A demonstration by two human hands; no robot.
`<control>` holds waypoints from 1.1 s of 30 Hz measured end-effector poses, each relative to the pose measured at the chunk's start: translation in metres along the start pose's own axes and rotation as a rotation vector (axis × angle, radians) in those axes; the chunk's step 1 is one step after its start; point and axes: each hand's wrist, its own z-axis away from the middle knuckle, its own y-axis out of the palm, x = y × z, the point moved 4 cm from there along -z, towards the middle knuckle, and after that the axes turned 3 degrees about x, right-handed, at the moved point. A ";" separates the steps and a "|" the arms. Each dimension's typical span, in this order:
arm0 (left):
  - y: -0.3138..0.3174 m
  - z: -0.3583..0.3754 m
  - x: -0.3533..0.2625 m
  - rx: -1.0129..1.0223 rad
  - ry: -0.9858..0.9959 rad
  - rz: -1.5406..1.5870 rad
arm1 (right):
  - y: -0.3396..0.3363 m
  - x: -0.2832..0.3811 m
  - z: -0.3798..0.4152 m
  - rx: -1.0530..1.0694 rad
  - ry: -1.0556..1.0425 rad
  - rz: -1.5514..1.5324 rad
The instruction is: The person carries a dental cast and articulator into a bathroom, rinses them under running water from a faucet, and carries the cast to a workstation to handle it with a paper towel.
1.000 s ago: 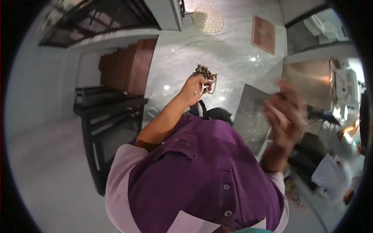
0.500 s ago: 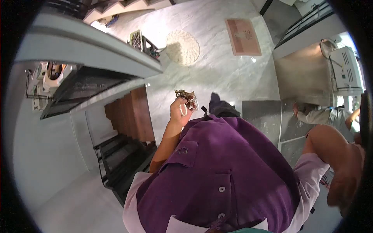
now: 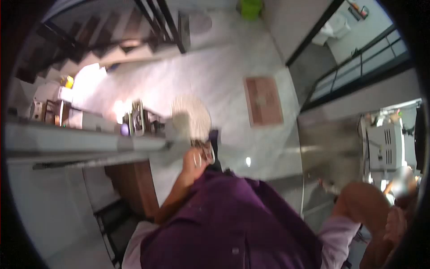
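Note:
My left hand is in front of my purple shirt, with its fingers curled around a small bunch of brown and whitish pieces, some of them loop-shaped. A pale band lies across the fingers. Blur hides exactly what the pieces are. My right arm is bent up at the right edge, and my right hand is raised close to the camera. Its fingers are smeared, and I cannot see whether they hold anything. A dark foot shows beyond my left hand.
A round pale rug lies ahead, with a pink mat to its right. Stairs rise at the left, and a green bin stands far back. A white appliance sits at the right. Part of another person, or a reflection, shows there.
The view has shifted forward over the floor, bringing the rug closer to my left hand and the green bin into sight. My left hand keeps its bunch. My right hand stays raised.

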 end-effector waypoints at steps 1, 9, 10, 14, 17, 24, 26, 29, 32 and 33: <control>0.006 -0.022 -0.010 0.035 -0.025 -0.042 | 0.010 -0.018 0.011 -0.024 0.019 0.013; 0.070 -0.144 -0.128 0.073 -0.091 -0.395 | 0.092 -0.172 0.052 -0.143 0.121 0.009; 0.095 -0.162 -0.153 0.077 -0.049 -0.547 | 0.096 -0.189 0.058 -0.134 0.135 0.025; 0.117 -0.243 -0.152 0.075 -0.226 -0.436 | 0.082 -0.246 0.096 -0.129 0.227 0.088; 0.168 -0.322 -0.148 0.109 -0.212 -0.475 | 0.067 -0.310 0.147 -0.150 0.267 0.125; 0.232 -0.460 -0.014 0.132 -0.384 -0.410 | -0.038 -0.430 0.267 -0.126 0.331 0.222; 0.261 -0.490 0.016 0.133 -0.357 -0.361 | -0.066 -0.456 0.287 -0.087 0.334 0.271; 0.311 -0.528 0.058 0.115 -0.399 -0.213 | -0.109 -0.489 0.308 -0.037 0.330 0.297; 0.339 -0.569 0.084 0.163 -0.352 -0.289 | -0.149 -0.527 0.325 -0.001 0.364 0.312; 0.356 -0.586 0.088 0.286 -0.345 -0.336 | -0.159 -0.537 0.332 0.012 0.375 0.328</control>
